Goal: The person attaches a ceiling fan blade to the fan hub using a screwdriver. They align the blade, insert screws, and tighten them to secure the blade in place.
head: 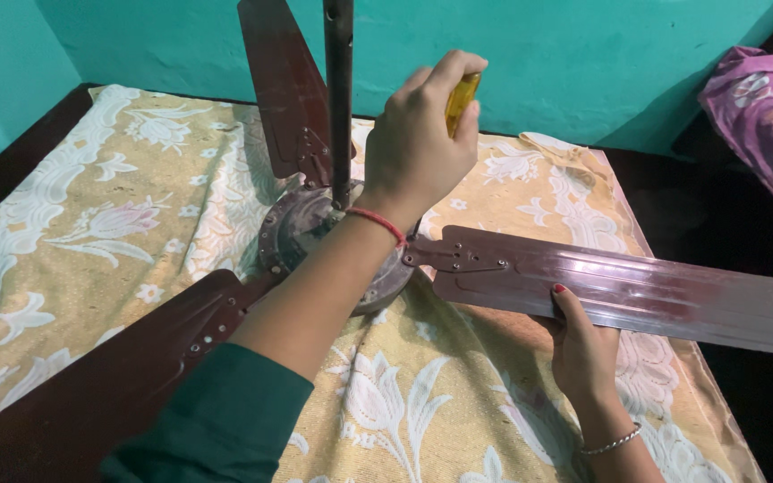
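While left hand [418, 143] grips screwdriver handle [461, 97], right hand [583, 344] clasps fan blade [637, 291]

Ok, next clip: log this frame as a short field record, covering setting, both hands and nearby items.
setting: ceiling fan lying on a floral bedsheet, teal wall behind
left hand: closed on a yellow screwdriver handle above the fan hub
right hand: gripping the edge of the right fan blade
other: downrod upright; pink cloth at far right
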